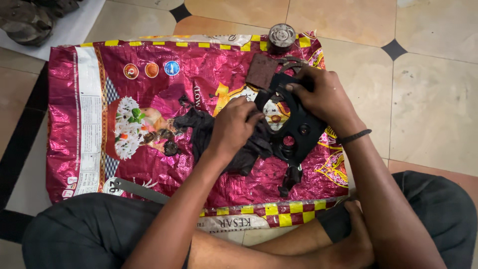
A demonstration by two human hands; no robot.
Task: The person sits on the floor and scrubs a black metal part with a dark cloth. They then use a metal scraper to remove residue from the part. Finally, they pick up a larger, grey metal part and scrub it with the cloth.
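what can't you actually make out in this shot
All in the head view:
- Black plate: its top edge is hidden under the right hand.
- Dark rag: partly covered by the left hand, so the grip on it is unclear.
- Dark lumps, top left: cut off by the frame edge.
- Metal ring: mostly hidden behind the plate and the brown block.
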